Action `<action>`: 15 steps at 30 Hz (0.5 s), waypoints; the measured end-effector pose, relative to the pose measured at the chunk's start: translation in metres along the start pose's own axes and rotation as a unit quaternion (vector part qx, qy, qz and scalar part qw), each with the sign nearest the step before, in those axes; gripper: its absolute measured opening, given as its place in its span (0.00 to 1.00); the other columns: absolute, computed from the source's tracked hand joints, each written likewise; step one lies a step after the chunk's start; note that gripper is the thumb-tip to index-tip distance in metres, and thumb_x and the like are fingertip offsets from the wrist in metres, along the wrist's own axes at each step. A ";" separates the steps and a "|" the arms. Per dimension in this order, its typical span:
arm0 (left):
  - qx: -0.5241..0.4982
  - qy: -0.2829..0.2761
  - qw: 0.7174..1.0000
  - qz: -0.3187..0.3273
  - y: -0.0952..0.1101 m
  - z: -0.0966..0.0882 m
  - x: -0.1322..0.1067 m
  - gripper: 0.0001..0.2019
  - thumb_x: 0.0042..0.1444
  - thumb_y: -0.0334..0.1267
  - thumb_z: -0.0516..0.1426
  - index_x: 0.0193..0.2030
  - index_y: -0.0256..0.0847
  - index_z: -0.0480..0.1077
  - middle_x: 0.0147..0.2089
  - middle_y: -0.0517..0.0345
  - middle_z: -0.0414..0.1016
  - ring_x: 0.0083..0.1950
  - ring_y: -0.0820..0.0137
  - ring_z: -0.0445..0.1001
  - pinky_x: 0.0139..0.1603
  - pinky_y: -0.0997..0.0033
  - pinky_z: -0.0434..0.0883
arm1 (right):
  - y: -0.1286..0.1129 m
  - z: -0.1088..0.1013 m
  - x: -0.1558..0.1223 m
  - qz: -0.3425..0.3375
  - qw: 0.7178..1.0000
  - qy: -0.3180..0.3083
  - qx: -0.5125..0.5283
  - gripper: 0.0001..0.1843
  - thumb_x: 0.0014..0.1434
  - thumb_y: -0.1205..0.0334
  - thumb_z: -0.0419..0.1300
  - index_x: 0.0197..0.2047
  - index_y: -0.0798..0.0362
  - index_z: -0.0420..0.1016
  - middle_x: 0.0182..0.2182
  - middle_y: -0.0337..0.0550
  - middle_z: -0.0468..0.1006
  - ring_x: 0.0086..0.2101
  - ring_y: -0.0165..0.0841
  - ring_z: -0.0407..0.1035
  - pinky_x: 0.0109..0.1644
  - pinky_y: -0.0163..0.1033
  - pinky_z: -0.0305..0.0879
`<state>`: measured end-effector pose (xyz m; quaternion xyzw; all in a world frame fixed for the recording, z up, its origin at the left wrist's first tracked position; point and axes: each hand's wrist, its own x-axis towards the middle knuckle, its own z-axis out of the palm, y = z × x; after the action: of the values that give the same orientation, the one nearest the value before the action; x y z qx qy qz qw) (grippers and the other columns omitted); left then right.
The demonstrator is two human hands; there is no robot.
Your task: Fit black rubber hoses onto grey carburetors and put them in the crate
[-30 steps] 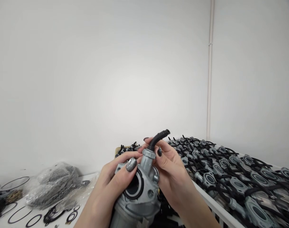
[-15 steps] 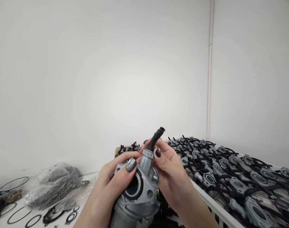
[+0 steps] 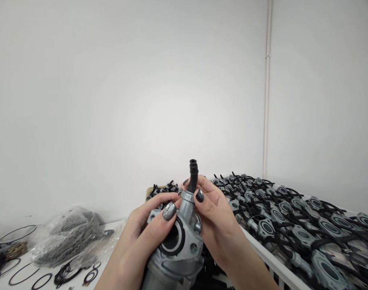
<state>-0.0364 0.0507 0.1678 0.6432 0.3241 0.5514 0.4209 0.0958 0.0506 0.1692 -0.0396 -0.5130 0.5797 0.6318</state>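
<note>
A grey metal carburetor (image 3: 184, 257) is held up in front of me, tilted, its round bore ringed by a black O-ring facing me. My left hand (image 3: 147, 229) wraps its left side, thumb pressed near the bore and fingers behind. From the carburetor's neck rises a bent black rubber boot (image 3: 193, 175), standing almost upright. The thumb and fingers of my right hand (image 3: 217, 217) pinch around the collar at the boot's base. Part of the right fingers is hidden behind the neck.
A white-edged rack (image 3: 280, 274) on the right carries many similar carburetors (image 3: 303, 235) with black hoses. Behind my hands stands a yellowish bin (image 3: 149, 190) of small black-topped parts. At left lie a plastic-wrapped bundle (image 3: 69, 237), black rings (image 3: 42, 281) and brass bits (image 3: 17, 250).
The boot has turned from leaning right to nearly upright, its tip moving left. The carburetor has shifted very slightly right; both hands keep their hold.
</note>
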 end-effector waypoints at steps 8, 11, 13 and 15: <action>-0.062 0.025 0.998 0.008 0.000 0.002 0.000 0.24 0.41 0.59 0.62 0.38 0.44 0.79 0.50 0.55 0.80 0.55 0.51 0.75 0.48 0.68 0.75 | 0.000 -0.002 0.000 0.002 1.000 -0.027 -0.001 0.09 0.57 0.57 0.65 0.38 0.53 0.77 0.36 0.43 0.82 0.32 0.29 0.75 0.40 0.33 0.71; -0.051 0.025 0.998 0.007 0.004 0.005 -0.002 0.26 0.41 0.62 0.60 0.40 0.45 0.79 0.50 0.54 0.81 0.55 0.50 0.75 0.47 0.66 0.76 | 0.000 -0.003 0.000 0.000 0.999 -0.037 0.003 0.12 0.59 0.54 0.61 0.39 0.53 0.78 0.36 0.46 0.83 0.33 0.33 0.76 0.40 0.37 0.71; -0.049 0.023 0.999 0.005 0.005 0.007 -0.003 0.27 0.42 0.62 0.59 0.41 0.45 0.79 0.46 0.54 0.82 0.53 0.50 0.76 0.43 0.67 0.77 | -0.001 -0.004 -0.001 0.002 0.999 -0.054 0.006 0.12 0.60 0.55 0.60 0.40 0.54 0.79 0.36 0.47 0.83 0.35 0.34 0.77 0.42 0.38 0.70; -0.052 0.023 0.998 0.000 0.005 0.007 -0.003 0.26 0.43 0.62 0.59 0.40 0.44 0.78 0.41 0.54 0.83 0.49 0.51 0.78 0.38 0.68 0.77 | -0.001 -0.005 -0.002 0.019 0.997 -0.071 0.006 0.13 0.60 0.57 0.59 0.43 0.54 0.79 0.37 0.47 0.84 0.39 0.35 0.77 0.46 0.38 0.69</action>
<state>-0.0306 0.0450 0.1710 0.6078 0.3043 0.5823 0.4459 0.1004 0.0516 0.1663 -0.0044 -0.5524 0.5962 0.5825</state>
